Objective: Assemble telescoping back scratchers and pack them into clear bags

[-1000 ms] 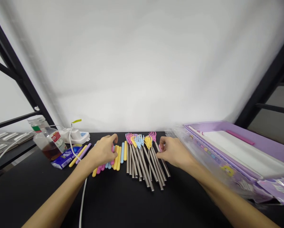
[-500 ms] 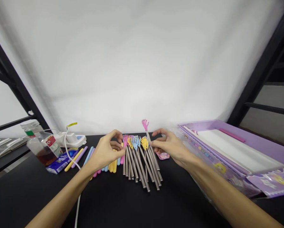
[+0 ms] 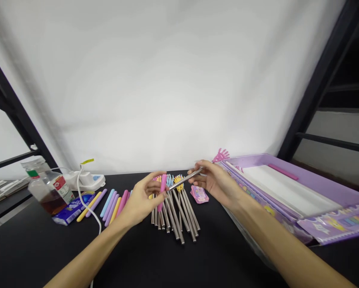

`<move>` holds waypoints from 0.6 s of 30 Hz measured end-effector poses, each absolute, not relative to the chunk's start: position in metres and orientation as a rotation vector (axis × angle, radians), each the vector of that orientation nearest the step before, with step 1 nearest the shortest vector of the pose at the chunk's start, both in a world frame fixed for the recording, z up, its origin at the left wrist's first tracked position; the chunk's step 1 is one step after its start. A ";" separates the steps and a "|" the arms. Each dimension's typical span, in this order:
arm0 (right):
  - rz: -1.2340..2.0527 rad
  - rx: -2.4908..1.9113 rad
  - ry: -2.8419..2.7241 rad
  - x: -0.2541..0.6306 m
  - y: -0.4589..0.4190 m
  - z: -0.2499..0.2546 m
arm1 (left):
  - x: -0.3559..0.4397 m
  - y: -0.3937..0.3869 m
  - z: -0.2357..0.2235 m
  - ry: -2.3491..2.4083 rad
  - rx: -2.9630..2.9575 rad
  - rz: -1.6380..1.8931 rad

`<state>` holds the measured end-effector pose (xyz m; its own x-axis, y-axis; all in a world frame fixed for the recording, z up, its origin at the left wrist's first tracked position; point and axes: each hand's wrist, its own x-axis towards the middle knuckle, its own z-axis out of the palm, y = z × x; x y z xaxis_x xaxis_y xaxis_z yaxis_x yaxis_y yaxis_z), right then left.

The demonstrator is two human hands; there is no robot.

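The left hand [image 3: 140, 199] is curling closed around an upright pink grip sleeve [image 3: 163, 192], while the right hand [image 3: 217, 183] is pinching a steel back scratcher [image 3: 185, 179] by its shaft, tip just beside the sleeve. More back scratchers [image 3: 175, 216] are lying fanned on the tabletop [image 3: 131, 256], and the purple packaging's [image 3: 332, 224] lettering is too small to read.

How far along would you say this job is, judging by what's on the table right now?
Early, it seems: none of the steel back scratchers visibly has a handle yet. In hand: the left hand holds a pink handle near the rod of a pink-headed back scratcher in the right hand. Left: those bundled scratchers and the loose coloured handles.
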<state>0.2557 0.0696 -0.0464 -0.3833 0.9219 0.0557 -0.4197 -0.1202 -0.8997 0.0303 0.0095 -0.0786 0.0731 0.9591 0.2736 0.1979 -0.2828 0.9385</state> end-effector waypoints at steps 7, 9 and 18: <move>1.665 -0.598 -1.041 0.251 0.070 -0.042 | 0.038 0.003 -0.082 1.353 2.007 1.181; 1.647 -0.577 -1.071 0.251 0.069 -0.043 | 0.040 0.001 -0.080 1.402 2.105 1.183; 1.518 -0.570 -1.112 0.250 0.068 -0.047 | 0.041 -0.001 -0.071 1.415 2.096 1.250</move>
<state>0.2503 0.0680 -0.0467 -0.2687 0.9397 0.2117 -0.4853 0.0578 -0.8725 0.0405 -0.0013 -0.0714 0.1269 0.8662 0.4833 0.5868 -0.4584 0.6675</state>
